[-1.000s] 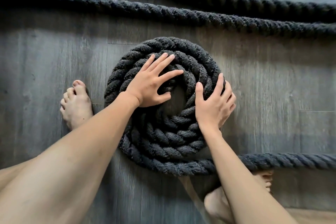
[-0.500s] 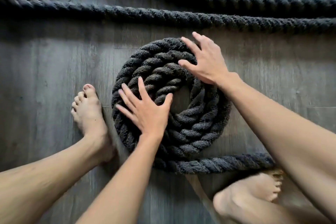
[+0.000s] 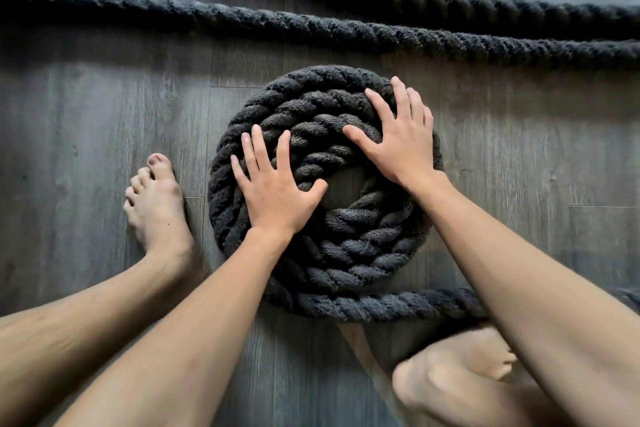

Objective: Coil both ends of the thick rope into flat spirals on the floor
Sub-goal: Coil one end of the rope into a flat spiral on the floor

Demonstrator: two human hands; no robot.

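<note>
While the left hand (image 3: 277, 198) has hardly shifted from the near-left of the spiral (image 3: 349, 253), the right hand (image 3: 403, 146) has dropped back from the far rim. It now lies flat across the far-right turns, with its thumb on an inner turn. A second ago the two were placed differently again, the left hand toward the far left and the right hand on the right edge. I judge the hands to be stepping round the coil to turn and tighten it.

Neither hand has a closed grip: both are spread open, palms down, pressing on the rope and curled round nothing. The spiral lies flat on the floor (image 3: 104, 114) between the bare left foot (image 3: 156, 204) and right foot (image 3: 450, 381), with a small gap of floor showing at its centre. Its free tail (image 3: 398, 305) leaves the near side and runs off right, under the right forearm. Two more lengths of rope (image 3: 346, 28) cross the far side, well apart from the coil. Much rope seems uncoiled, and no second spiral is in view.
</note>
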